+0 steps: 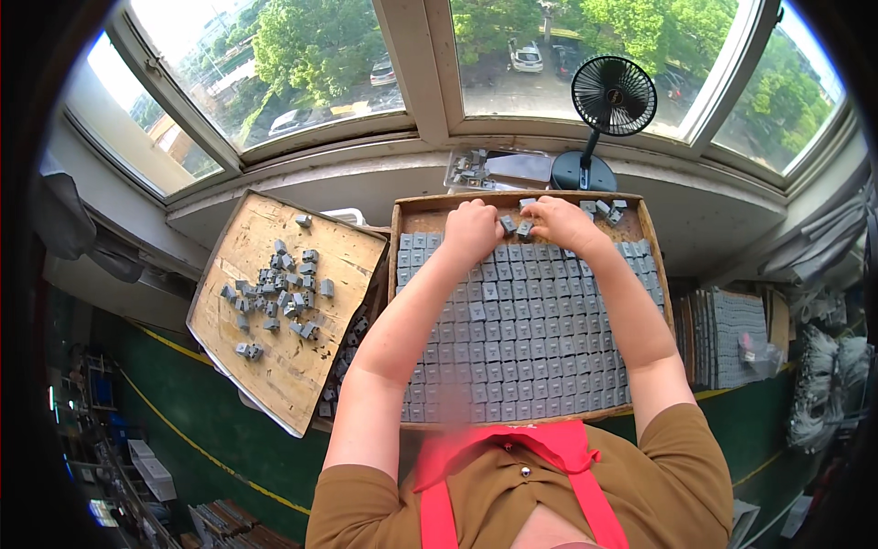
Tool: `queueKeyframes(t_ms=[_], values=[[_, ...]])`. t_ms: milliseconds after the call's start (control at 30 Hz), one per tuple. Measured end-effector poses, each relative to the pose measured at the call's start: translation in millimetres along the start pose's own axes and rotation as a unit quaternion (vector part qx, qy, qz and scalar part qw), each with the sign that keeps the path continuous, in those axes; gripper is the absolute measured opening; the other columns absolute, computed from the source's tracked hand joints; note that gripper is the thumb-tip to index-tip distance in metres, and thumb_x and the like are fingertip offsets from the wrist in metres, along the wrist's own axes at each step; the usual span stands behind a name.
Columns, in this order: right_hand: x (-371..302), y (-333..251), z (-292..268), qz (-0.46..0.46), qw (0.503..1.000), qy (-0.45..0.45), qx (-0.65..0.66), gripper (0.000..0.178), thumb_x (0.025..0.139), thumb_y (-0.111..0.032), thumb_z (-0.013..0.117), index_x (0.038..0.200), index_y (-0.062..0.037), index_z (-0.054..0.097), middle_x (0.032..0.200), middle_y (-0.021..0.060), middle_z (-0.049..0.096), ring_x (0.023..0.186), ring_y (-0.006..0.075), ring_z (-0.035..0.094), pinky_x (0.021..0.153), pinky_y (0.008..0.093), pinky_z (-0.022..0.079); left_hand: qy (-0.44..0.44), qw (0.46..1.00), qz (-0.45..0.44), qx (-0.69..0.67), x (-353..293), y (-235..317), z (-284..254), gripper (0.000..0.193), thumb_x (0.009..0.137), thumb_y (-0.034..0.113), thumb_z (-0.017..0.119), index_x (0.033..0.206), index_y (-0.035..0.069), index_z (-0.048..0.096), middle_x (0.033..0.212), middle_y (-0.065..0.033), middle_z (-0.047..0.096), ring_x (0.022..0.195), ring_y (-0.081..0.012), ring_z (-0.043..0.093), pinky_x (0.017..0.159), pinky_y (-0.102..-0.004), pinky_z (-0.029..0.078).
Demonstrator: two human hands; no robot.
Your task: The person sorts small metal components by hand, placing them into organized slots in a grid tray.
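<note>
A shallow wooden tray [395, 302] lies in front of me, filled with close rows of small grey plastic blocks [521, 329]. Over its far part, my left hand [472, 231] is curled closed at the edge of the rows; its fingertips are hidden, and whatever they hold cannot be made out. A loose grey block [508, 223] sits just right of it. My right hand [565, 224] has its thumb and fingers bent together around another small grey block [524, 229]. One more block [527, 204] rests beyond those fingertips, near the tray's far rim.
Several loose blocks [613, 211] lie in the tray's far right corner. At left, a tilted wooden board [242, 393] bears a scattered heap of grey blocks [283, 288]. A black fan [614, 96] and a clear box of parts [469, 171] stand by the window.
</note>
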State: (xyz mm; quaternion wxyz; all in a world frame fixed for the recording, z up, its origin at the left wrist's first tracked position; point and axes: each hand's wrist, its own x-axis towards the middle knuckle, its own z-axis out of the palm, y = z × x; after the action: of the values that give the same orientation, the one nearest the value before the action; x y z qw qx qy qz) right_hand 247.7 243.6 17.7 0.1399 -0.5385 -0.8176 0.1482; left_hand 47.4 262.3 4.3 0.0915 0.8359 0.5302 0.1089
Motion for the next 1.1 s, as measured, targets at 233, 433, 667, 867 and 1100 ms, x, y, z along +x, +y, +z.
queueKeyframes(t_ms=[233,433,667,867,1100], values=[[8,5,8,-0.076,0.996,-0.038,-0.003,0.021,0.077,-0.014,0.066,0.097,-0.0093,0.063,0.098,0.0105,0.065,0.099,0.0279,0.06,0.085,0.0389,0.049,0.055,0.991,0.048,-0.11,-1,2,12,0.032,0.081,0.027,0.058,0.106,0.006,0.063,0.105,-0.0181,0.06,0.102,-0.0345,0.058,0.091,-0.0429,0.046],[2,-7,12,0.051,0.999,-0.017,-0.004,0.016,0.077,-0.016,0.067,0.088,-0.0074,0.059,0.098,0.012,0.064,0.093,0.0296,0.062,0.078,0.0399,0.05,-0.035,0.995,0.019,-0.092,0,-18,10,0.037,0.077,0.025,0.06,0.108,0.004,0.062,0.107,-0.019,0.06,0.105,-0.0342,0.057,0.093,-0.0409,0.046],[8,7,21,-0.155,0.984,0.073,0.037,0.018,0.078,-0.019,0.068,0.089,-0.0077,0.06,0.09,0.0093,0.062,0.089,0.031,0.061,0.077,0.0408,0.05,-0.074,0.981,0.062,-0.166,-2,-19,1,0.039,0.074,0.031,0.062,0.102,0.005,0.067,0.106,-0.0185,0.062,0.103,-0.034,0.058,0.092,-0.0402,0.047],[16,5,19,-0.059,0.988,0.142,-0.004,0.018,0.08,-0.025,0.067,0.085,-0.0088,0.061,0.088,0.0087,0.062,0.086,0.0288,0.061,0.074,0.0396,0.05,-0.041,0.998,0.011,-0.055,-9,13,-2,0.042,0.076,0.04,0.063,0.1,0.005,0.068,0.105,-0.0151,0.062,0.101,-0.0311,0.059,0.087,-0.0409,0.05],[14,18,23,-0.035,0.99,0.106,-0.089,0.018,0.076,-0.015,0.069,0.087,-0.0091,0.056,0.092,0.0085,0.06,0.094,0.0281,0.057,0.082,0.0387,0.048,-0.038,0.996,0.0,-0.074,-3,8,10,0.041,0.077,0.035,0.062,0.103,0.004,0.066,0.106,-0.0168,0.061,0.102,-0.0326,0.058,0.091,-0.0408,0.047]])
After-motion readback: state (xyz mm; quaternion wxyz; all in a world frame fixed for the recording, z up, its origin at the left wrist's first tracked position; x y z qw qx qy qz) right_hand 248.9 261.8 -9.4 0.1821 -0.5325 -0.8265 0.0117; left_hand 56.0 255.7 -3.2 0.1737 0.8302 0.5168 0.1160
